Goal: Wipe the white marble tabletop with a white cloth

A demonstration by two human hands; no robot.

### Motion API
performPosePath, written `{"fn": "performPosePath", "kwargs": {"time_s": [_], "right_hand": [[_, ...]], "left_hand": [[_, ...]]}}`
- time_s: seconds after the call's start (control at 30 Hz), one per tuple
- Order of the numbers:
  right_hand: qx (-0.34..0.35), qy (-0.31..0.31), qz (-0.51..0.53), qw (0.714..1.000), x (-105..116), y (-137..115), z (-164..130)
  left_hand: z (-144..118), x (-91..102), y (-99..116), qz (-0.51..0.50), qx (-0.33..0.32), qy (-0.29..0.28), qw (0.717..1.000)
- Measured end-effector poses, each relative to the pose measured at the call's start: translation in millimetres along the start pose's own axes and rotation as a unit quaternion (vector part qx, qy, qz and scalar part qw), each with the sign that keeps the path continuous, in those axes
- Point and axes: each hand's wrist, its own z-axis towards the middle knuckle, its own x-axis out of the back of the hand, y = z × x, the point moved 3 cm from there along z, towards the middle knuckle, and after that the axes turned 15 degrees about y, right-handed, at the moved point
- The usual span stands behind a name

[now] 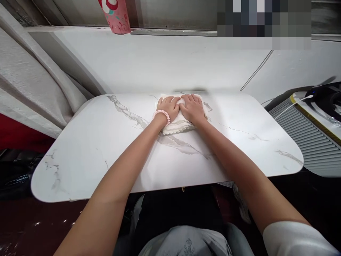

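Observation:
A cream-white cloth point(178, 127) with a wavy edge lies folded on the white marble-patterned table point(106, 142), near its far edge. My left hand point(169, 107) rests flat on the left part of the cloth, fingers stretched forward and a little apart; a pink coiled band point(161, 113) circles that wrist. Beside it, my right hand point(192, 108) presses flat on the right part, fingers extended and the thumb close to the left hand. Both palms hide much of the cloth.
A white wall point(165, 64) stands behind the table. Grey curtains point(29, 67) hang at the left. To the right is a ribbed grey unit point(309, 131) with a white cable point(293, 105) and a black device point(327, 99). A pink packet point(118, 17) hangs above the wall ledge.

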Motion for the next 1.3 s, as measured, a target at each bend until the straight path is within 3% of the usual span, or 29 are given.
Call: {"fn": "performPosePath", "kwargs": {"time_s": [0.27, 0.77, 1.03, 1.3], "right_hand": [[0.005, 0.030, 0.012, 0.999, -22, 6, 37], [0.030, 0.107, 0.022, 0.994, -41, 11, 73], [0.016, 0.058, -0.032, 0.998, -39, 2, 75], [0.028, 0.032, -0.025, 0.999, -39, -16, 60]], "left_hand": [[37, -11.8, -18, -0.011, -0.006, 0.014, 1.000], [75, -24.0, -38, -0.019, -0.016, 0.026, 0.999], [80, -23.9, -42, -0.023, -0.022, 0.030, 0.999], [61, -15.2, -56, -0.015, -0.027, 0.041, 0.999]]}}
